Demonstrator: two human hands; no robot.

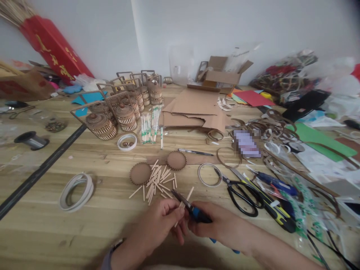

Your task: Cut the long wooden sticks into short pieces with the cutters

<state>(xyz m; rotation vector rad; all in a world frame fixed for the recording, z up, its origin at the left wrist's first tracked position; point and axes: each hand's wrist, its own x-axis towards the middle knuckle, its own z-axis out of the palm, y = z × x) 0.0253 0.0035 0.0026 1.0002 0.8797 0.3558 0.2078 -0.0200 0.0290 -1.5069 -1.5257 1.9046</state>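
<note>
My left hand (156,225) pinches a thin pale wooden stick (190,192) between thumb and fingers near the table's front edge. My right hand (222,223) is closed around pliers (200,215) with blue and black handles. Their dark jaws lie across the stick, close to my left fingertips; whether they bite into it I cannot tell. Just beyond my hands is a loose pile of short wooden sticks (155,182). Two round brown discs with notched rims, the left disc (140,173) and the right disc (176,160), lie beside the pile.
Black-handled scissors (244,198), a yellow utility knife (270,202) and a tape roll (209,175) lie at right. Left are white rings (76,192) and a wire spool (31,140). Behind stand lidded woven baskets (126,117), wrapped sticks (150,125) and cardboard (194,103).
</note>
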